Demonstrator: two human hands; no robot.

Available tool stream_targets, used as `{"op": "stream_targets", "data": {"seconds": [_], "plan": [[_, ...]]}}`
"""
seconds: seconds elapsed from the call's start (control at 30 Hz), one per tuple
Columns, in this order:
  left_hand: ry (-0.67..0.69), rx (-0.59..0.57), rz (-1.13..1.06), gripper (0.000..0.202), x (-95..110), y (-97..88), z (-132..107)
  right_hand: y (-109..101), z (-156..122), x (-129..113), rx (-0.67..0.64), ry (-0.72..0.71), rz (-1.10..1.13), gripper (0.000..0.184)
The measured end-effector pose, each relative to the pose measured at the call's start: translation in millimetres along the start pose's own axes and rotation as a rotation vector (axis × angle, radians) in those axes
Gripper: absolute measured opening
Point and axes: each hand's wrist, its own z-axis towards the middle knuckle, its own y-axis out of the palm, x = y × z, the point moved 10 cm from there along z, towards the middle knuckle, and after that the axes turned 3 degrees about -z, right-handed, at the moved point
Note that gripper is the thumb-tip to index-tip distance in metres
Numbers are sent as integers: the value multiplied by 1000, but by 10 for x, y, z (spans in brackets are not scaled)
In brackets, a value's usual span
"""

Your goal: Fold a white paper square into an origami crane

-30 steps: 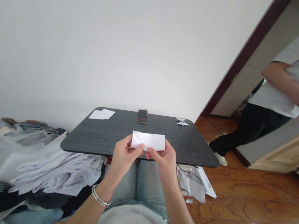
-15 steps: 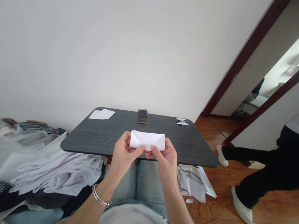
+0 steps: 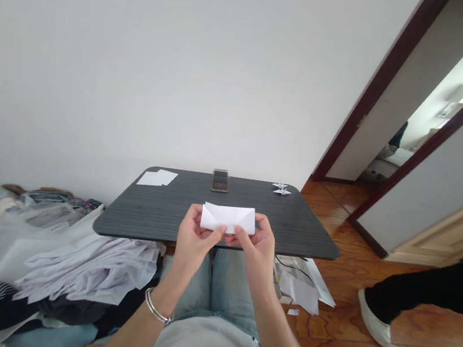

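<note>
- Paper (image 3: 228,219): a folded white strip, held lengthwise between the two hands over the near edge of the bench (image 3: 167,205); whether it touches the top cannot be told.
- Change: a second a sloping line showed clearly only at the strip's left end; now one shows at each end, the two slanting in toward the lower middle.
- Meaning: the folding appears to have become even on both sides, with the last half second adding little; this suggests a pause to press or align.
- Left hand (image 3: 196,235): closed in a light pinch on the left end, thumb on the near face, fingers behind.
- Right hand (image 3: 258,243): a matching pinch on the right end; the thumbs lie near each other at the lower edge.
- Right margin: the passer-by (image 3: 425,290) has moved nearer, only legs and shoes now showing.
</note>
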Motion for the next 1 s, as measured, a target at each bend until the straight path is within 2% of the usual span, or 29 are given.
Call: {"op": "stream_targets", "data": {"seconds": [0.2,0.33,0.4,0.5,0.57,0.77,1.0], "plan": [[53,2,35,36,9,-23,13,-10,0,-7,21,-3,-38,32],[119,26,47,39,83,-41,-10,-77,2,-25,64,-43,-64,22],[131,43,29,54,112,-41,-31,-91,3,-25,66,-57,-65,21],[105,51,-13,87,113,-23,-49,-94,0,-26,65,-65,-57,20],[73,45,-28,96,88,-14,-46,-84,-4,-34,60,-64,-49,22],[-14,54,-14,88,-25,-50,-20,-116,-3,-36,97,-47,-41,38],[-5,43,3,84,-10,-38,-38,-158,44,85,67,1,-62,21]]}}
